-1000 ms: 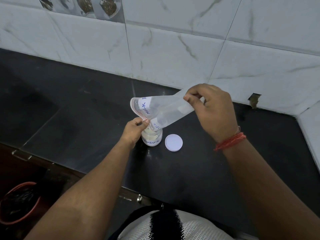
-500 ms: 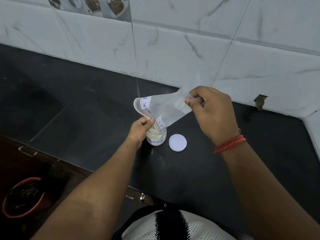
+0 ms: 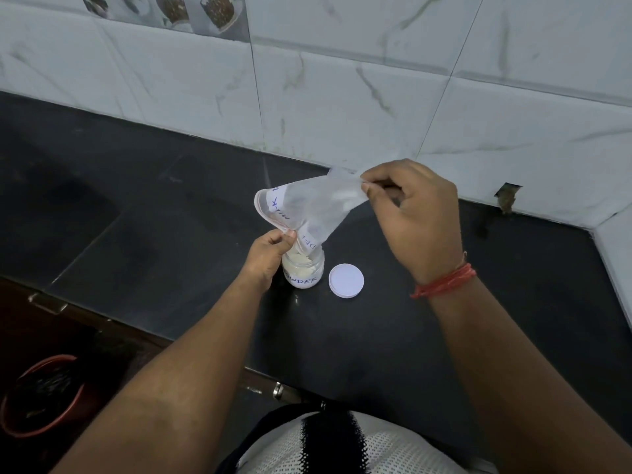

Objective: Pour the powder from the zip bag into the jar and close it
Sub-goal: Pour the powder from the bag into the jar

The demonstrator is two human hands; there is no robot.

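The black bench (image 3: 171,217) lies under both my hands. My right hand (image 3: 415,217) pinches the bottom corner of the bag (image 3: 314,206) and lifts it high, so whatever powder is left slides down toward the mouth. My left hand (image 3: 268,251), lower and ahead of my left wrist, pinches the pink zip edge and steers the opening into the jar (image 3: 303,270), which stands just beside that hand, to keep powder off the bench. The bag looks nearly empty; the jar holds pale powder. The white lid (image 3: 346,280) lies flat just right of the jar, below my right hand, ready for closing.
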